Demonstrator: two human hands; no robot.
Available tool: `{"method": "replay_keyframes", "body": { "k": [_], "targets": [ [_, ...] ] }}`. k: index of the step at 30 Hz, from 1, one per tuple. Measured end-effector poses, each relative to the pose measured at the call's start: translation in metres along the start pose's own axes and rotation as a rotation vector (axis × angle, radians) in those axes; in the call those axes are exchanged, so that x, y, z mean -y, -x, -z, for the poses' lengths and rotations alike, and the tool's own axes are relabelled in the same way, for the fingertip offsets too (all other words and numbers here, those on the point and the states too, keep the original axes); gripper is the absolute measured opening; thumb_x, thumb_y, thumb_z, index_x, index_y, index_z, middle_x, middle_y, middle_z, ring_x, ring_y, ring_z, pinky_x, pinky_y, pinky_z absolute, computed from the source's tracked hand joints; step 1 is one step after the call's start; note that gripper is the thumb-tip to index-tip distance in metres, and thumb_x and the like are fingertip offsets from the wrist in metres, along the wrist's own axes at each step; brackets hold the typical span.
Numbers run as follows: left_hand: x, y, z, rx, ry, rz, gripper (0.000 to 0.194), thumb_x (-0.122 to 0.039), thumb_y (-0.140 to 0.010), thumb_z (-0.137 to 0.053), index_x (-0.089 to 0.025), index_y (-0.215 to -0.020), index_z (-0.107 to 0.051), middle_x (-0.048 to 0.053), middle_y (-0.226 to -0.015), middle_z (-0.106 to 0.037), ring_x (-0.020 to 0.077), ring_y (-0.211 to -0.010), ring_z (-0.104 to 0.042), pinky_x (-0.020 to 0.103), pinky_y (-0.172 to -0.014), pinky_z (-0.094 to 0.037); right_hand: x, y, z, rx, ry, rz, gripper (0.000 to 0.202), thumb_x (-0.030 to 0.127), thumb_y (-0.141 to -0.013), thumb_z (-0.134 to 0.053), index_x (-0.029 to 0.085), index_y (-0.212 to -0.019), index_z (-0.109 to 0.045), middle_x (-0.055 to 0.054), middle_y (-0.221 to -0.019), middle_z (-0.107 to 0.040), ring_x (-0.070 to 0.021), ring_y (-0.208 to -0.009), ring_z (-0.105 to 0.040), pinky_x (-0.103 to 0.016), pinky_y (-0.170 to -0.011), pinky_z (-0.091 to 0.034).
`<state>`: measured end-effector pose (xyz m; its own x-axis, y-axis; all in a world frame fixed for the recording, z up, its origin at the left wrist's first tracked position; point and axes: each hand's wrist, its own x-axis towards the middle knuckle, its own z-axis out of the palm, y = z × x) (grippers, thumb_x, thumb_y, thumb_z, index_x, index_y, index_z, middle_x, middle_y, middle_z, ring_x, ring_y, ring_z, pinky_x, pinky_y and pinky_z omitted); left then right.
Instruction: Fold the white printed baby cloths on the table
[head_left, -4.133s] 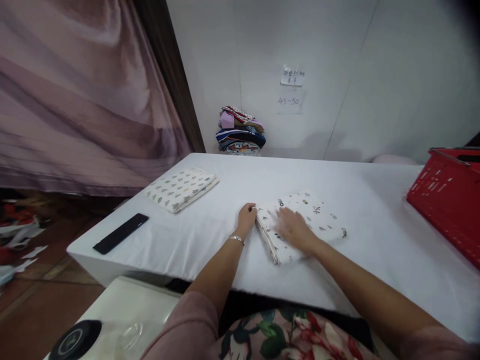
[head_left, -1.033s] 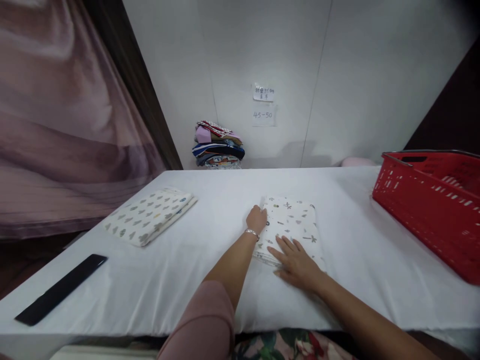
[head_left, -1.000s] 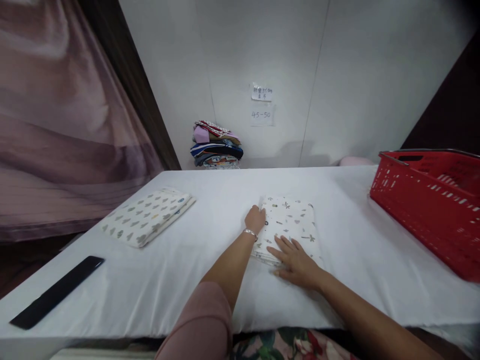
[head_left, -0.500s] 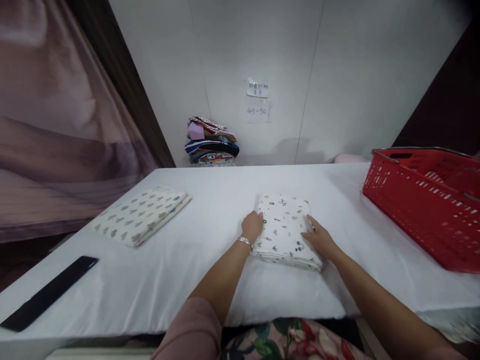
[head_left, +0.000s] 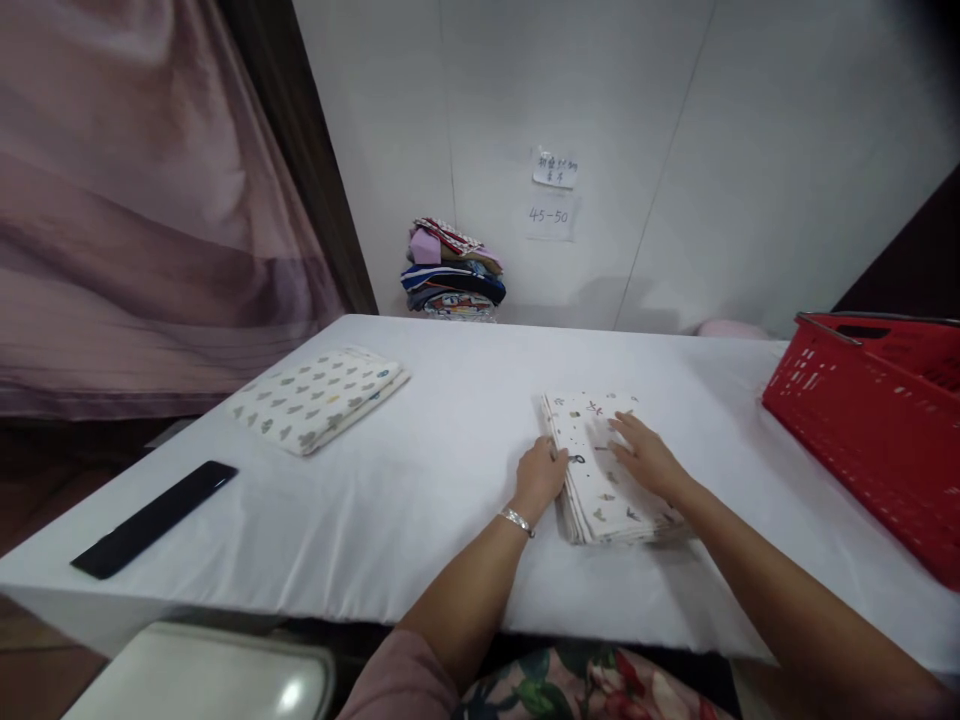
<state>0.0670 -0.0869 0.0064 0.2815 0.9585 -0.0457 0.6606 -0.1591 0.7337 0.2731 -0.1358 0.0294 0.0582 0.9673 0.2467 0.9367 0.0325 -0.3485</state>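
Note:
A folded white cloth (head_left: 611,500) with small printed motifs lies on the white-covered table in front of me, its layers showing along the left and near edges. My left hand (head_left: 541,475), with a silver bracelet on the wrist, is closed on the cloth's left edge, thumb on top. Over the upper right part of the cloth is my right hand (head_left: 646,458), fingers spread and reaching across the top face. Farther left rests another folded cloth (head_left: 322,397), white with grey cloud shapes.
A black flat strip (head_left: 156,520) lies at the table's left. On the right stands a red plastic basket (head_left: 847,430). Behind the far edge is a stack of folded fabrics (head_left: 454,280) against the wall. A white stool (head_left: 210,675) is below the near left edge.
My right hand has moved from the cloth's right edge onto its top, fingers spreading. The cloth has turned slightly, showing its left layers. The camera view has shifted left.

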Motion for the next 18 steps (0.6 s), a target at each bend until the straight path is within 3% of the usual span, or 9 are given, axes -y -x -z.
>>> {"method": "replay_keyframes", "body": {
  "k": [3,6,12,15,18],
  "targets": [
    [0.001,0.004,-0.002,-0.018,0.005,-0.007,0.043,-0.043,-0.084,-0.048,-0.022,-0.121,-0.048,0.006,-0.095,-0.069,0.021,-0.087,-0.063,0.028,-0.072,-0.042,0.028,-0.034,-0.014,0.049,-0.018,0.081,0.05,0.035,-0.088,-0.039,0.013,-0.133,-0.045,-0.013,-0.143,-0.037,-0.0252,-0.135,-0.026,-0.044,-0.109,-0.023],
    [0.002,0.006,-0.002,-0.029,0.004,-0.025,0.038,-0.04,-0.083,-0.05,-0.02,-0.116,-0.049,0.007,-0.093,-0.068,0.0207,-0.085,-0.062,0.028,-0.07,-0.042,0.044,-0.064,-0.032,0.119,0.029,0.072,0.05,0.033,-0.09,-0.035,0.014,-0.136,-0.039,-0.013,-0.146,-0.033,-0.0253,-0.136,-0.022,-0.047,-0.108,-0.022],
    [0.003,0.005,0.0,-0.018,0.009,-0.038,0.019,-0.035,-0.084,-0.049,-0.021,-0.096,-0.052,0.003,-0.081,-0.066,0.0186,-0.077,-0.061,0.027,-0.066,-0.04,0.045,-0.08,-0.072,0.223,0.154,0.034,0.048,0.035,-0.093,-0.029,0.017,-0.138,-0.036,-0.01,-0.148,-0.029,-0.0251,-0.137,-0.02,-0.052,-0.108,-0.016],
    [0.004,0.006,-0.001,-0.032,0.01,-0.052,0.017,-0.035,-0.084,-0.049,-0.022,-0.094,-0.052,0.003,-0.081,-0.066,0.0186,-0.076,-0.06,0.027,-0.066,-0.04,0.037,-0.083,-0.073,0.235,0.115,0.041,0.049,0.037,-0.093,-0.029,0.017,-0.137,-0.039,-0.01,-0.147,-0.031,-0.0242,-0.137,-0.022,-0.049,-0.109,-0.017],
    [0.004,0.006,-0.002,-0.03,0.006,-0.044,0.016,-0.035,-0.084,-0.049,-0.022,-0.093,-0.052,0.003,-0.081,-0.065,0.0188,-0.076,-0.06,0.027,-0.067,-0.039,0.025,-0.097,-0.058,0.239,0.088,0.075,0.048,0.033,-0.092,-0.028,0.017,-0.135,-0.043,-0.008,-0.145,-0.034,-0.0216,-0.136,-0.024,-0.042,-0.109,-0.021]
  ]
}}
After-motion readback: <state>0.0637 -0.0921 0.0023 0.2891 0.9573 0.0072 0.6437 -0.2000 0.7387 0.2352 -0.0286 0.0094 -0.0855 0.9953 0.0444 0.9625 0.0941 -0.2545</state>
